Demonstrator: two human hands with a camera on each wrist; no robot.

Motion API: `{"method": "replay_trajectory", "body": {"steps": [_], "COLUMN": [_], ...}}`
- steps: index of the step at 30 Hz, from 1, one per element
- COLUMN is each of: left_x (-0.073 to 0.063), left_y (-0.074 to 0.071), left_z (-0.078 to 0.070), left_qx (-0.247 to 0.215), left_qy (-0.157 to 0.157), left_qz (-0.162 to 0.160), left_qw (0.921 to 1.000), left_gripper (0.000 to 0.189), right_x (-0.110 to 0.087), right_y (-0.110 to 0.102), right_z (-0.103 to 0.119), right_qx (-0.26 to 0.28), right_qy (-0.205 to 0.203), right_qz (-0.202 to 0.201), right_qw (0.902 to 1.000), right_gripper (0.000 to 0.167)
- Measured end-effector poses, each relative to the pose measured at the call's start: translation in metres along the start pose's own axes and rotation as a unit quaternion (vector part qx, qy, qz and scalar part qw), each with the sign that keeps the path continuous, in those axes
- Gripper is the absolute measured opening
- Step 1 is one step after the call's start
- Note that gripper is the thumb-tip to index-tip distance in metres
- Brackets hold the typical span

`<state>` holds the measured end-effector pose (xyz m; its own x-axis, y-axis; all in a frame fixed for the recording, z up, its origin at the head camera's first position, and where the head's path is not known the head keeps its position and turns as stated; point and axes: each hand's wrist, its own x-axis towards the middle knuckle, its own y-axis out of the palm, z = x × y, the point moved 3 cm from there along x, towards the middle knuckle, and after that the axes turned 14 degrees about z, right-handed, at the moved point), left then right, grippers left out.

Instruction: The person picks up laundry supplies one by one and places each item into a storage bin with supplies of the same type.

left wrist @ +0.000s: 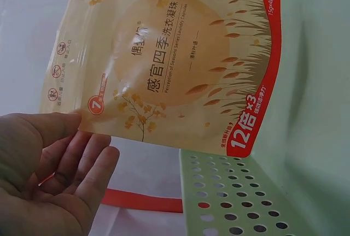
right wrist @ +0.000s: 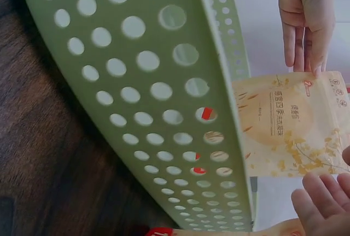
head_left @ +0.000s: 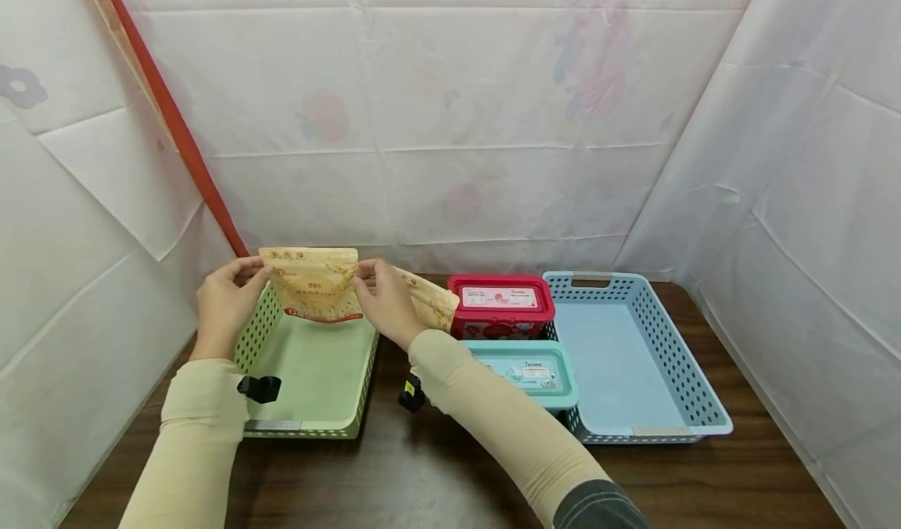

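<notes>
A cream laundry capsule pouch with a red band along its bottom hangs upright above the back of the green basket. My left hand pinches its upper left edge between thumb and fingers, as the left wrist view also shows on the pouch. At the opposite edge, my right hand pinches the upper right corner; in the right wrist view that grip is partly cut off by the frame. Behind the right hand a second cream pouch leans beside the red box, partly hidden.
Right of the hands, a teal lidded box stands in front of the red one. A light blue perforated basket sits further right on the dark wood table. White patterned sheeting hangs behind and along both sides.
</notes>
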<state>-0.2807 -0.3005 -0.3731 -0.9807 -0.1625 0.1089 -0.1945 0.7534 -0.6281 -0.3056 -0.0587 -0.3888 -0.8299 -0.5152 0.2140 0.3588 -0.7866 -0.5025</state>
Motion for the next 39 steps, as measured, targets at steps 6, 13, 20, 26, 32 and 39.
{"method": "replay_trajectory", "body": {"steps": [6, 13, 20, 26, 32, 39], "left_x": [0.001, 0.003, 0.003, 0.002, 0.003, 0.003], "left_y": [0.003, 0.006, 0.009, 0.01, 0.011, 0.012], "left_z": [0.004, 0.011, 0.015, 0.015, 0.015, 0.015], "left_qx": [0.008, 0.01, 0.011, 0.007, 0.004, 0.006], "left_qy": [-0.003, -0.011, -0.018, -0.017, -0.019, -0.009], "left_qz": [0.01, 0.023, 0.034, 0.038, 0.043, 0.055], "left_qw": [0.9999, 0.9996, 0.9992, 0.9991, 0.9989, 0.9984], "left_gripper": [0.048, 0.049, 0.049, 0.05, 0.051, 0.055], "right_x": [0.0, 0.0, -0.001, -0.001, -0.001, -0.001], "right_y": [0.002, 0.004, 0.007, 0.008, 0.008, 0.009], "right_z": [-0.007, -0.011, -0.012, -0.013, -0.014, -0.012], "right_qx": [0.01, 0.013, 0.018, 0.01, 0.011, 0.021], "right_qy": [0.017, 0.027, 0.041, 0.039, 0.045, 0.055], "right_qz": [0.026, 0.05, 0.063, 0.065, 0.069, 0.077], "right_qw": [0.9995, 0.9983, 0.997, 0.9971, 0.9965, 0.9953], "right_gripper": [0.033, 0.035, 0.037, 0.038, 0.04, 0.044]}}
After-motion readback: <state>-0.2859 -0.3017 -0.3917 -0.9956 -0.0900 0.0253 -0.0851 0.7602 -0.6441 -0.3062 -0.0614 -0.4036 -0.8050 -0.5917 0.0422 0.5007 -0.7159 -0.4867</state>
